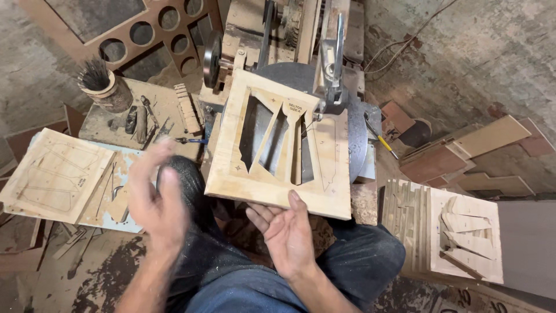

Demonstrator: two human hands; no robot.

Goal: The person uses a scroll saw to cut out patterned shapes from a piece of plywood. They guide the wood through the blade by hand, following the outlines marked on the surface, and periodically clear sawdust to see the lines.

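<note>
A pale plywood board (pixel 269 191) with long pointed cut-outs lies on the round metal table (pixel 354 139) of a scroll saw. The saw's arm and blade (pixel 324 87) come down at the board's far right. My right hand (pixel 286 235) grips the board's near edge, thumb on top and fingers under. My left hand (pixel 153 200) is blurred, raised over my left knee, fingers apart and holding nothing. It is left of the board, not touching it.
A marked plywood sheet (pixel 55 174) lies at left on a low bench. A wooden cup of bristles (pixel 101 81) and small tools (pixel 142 119) sit beyond it. Cut boards (pixel 463 232) are stacked at right. A brown panel with round holes (pixel 145 32) leans behind.
</note>
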